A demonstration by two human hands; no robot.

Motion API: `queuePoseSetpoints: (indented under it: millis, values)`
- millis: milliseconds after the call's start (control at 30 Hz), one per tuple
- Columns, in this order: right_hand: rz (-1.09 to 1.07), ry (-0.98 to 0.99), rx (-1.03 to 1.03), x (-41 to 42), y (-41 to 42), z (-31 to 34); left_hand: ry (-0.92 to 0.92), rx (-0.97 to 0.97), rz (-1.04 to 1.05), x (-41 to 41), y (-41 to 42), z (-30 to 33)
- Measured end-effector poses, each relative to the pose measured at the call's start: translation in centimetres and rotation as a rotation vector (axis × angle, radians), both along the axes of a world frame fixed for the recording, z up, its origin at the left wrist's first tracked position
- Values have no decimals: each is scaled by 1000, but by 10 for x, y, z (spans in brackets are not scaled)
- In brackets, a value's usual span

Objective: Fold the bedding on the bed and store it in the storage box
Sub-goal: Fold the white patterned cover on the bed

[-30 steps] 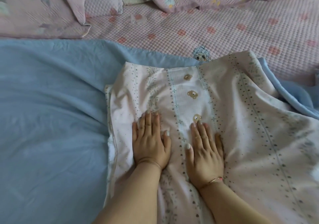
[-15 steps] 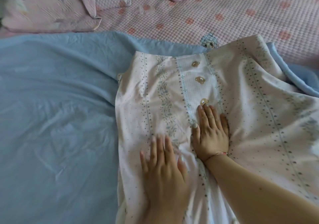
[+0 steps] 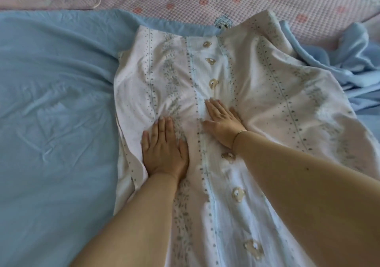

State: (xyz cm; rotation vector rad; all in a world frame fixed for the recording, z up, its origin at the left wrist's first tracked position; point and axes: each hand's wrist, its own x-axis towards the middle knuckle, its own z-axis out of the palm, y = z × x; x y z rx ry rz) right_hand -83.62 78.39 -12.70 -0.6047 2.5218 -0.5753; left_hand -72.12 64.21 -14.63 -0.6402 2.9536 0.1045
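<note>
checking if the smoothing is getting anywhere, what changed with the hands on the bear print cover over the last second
The left hand slid back toward the person along the white bear-print quilt cover, leaving the right hand, which angled leftward, further up. Nothing was gripped or released: both palms stay flat on the cover. The cover still lies folded over the light blue sheet.

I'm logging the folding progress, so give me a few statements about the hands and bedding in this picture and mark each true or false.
1. Both hands lie flat on the white patterned bedding. True: left hand, right hand.
2. The right hand wears a thin bracelet. True.
3. The left hand grips a pillow. False: it presses the bedding with straight fingers.
4. The bedding lies on a green sheet. False: the sheet is blue.
5. A storage box stands beside the hands. False: none is in view.
</note>
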Motion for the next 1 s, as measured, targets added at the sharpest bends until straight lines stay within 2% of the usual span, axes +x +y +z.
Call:
queuePoseSetpoints:
  millis: [133, 200, 267, 333, 433, 533, 600, 633, 700, 767, 833, 933, 1000]
  values:
    - [62, -125, 77, 31, 25, 8, -99, 53, 53, -11, 1, 22]
    - [135, -109, 145, 46, 39, 13, -47, 75, 88, -16, 18, 43]
    - [152, -39, 220, 59, 59, 19, 54, 42, -65, -2, 46, 52]
    - [146, 66, 323, 72, 91, 25, 11, 24, -250, 40, 59, 48]
    - [62, 120, 484, 86, 161, 28, -183, 32, -71, 86, 12, 37]
    - [-86, 78, 576, 95, 204, 32, -244, -99, 121, 92, -12, 49]
    - [-175, 63, 539, 109, 198, 37, -154, -81, 126, 90, 19, 64]
    - [-195, 53, 479, 123, 185, 42, -89, -50, 56, 94, 46, 69]
    - [-96, 118, 373, 160, 157, 44, 0, 35, -188, 116, 104, 71]
    - [28, 192, 300, 198, 148, 38, -47, 100, -298, 153, 137, 62]
    - [13, 160, 305, 213, 171, 28, -131, 95, -206, 184, 124, 51]
    - [-151, 78, 388, 214, 223, 28, -225, 54, 58, 212, 83, 52]
    - [-241, 66, 415, 223, 229, 34, -254, 14, 180, 215, 85, 64]
